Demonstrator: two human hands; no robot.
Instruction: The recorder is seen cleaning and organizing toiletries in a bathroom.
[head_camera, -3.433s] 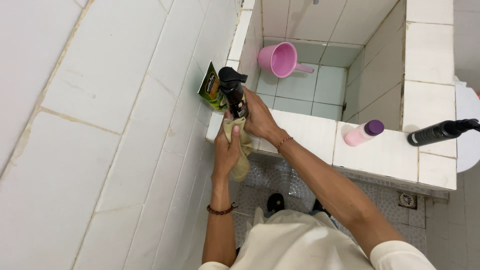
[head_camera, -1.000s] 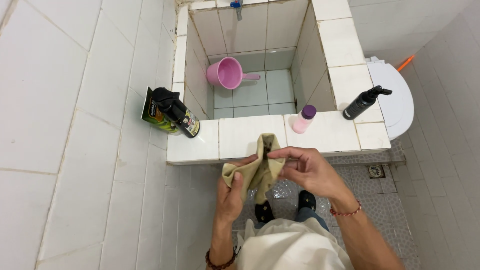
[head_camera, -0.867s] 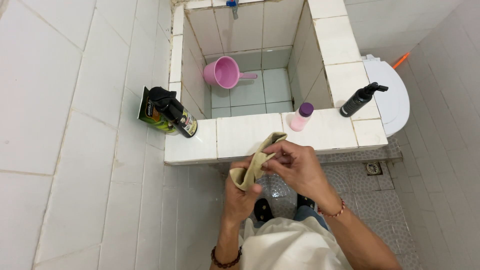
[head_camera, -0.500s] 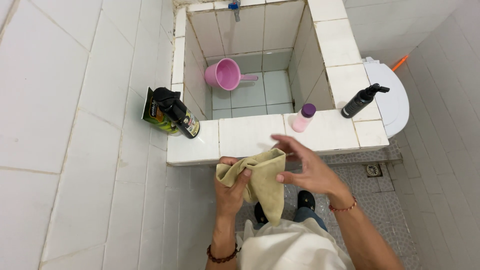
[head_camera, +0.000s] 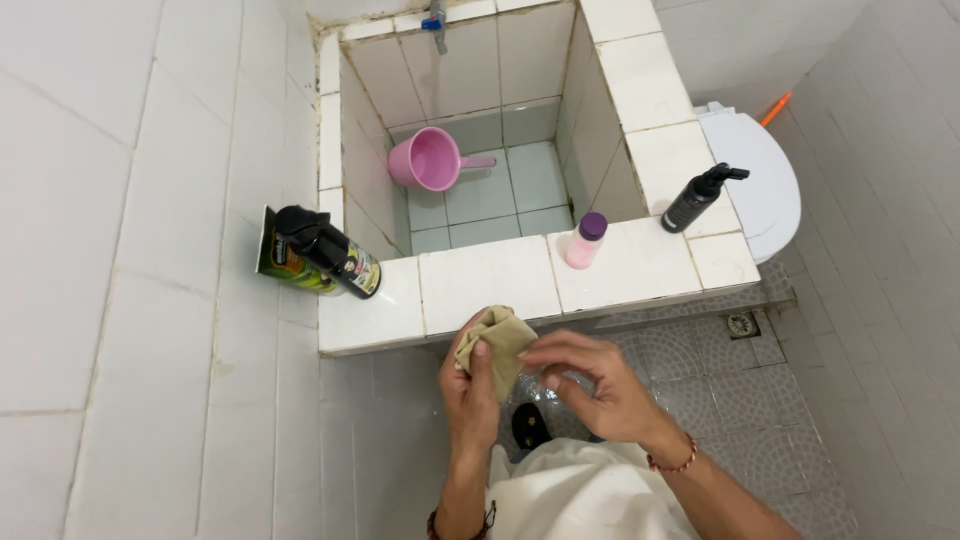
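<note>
We hold a bunched tan cloth (head_camera: 495, 343) in front of the white tiled ledge (head_camera: 480, 285) — our left hand (head_camera: 470, 385) clenched around it, thumb pressed on top. Our right hand (head_camera: 595, 385) touches its right edge with curled fingertips, gripping nothing else. On the ledge stand a black bottle (head_camera: 330, 252), a pink bottle with purple cap (head_camera: 585, 240) and a black pump bottle (head_camera: 700, 197) — a pink dipper (head_camera: 430, 160) lies in the basin

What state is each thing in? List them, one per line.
Cloth: bunched up, held in the left hand.
Right hand: fingers touching the cloth's edge.
Pink scoop: lying on its side in the tiled basin.
Pink bottle: upright, purple cap on.
Black pump bottle: upright on the ledge.
Black spray bottle: upright, at the wall.
Tap: no water running.
</note>
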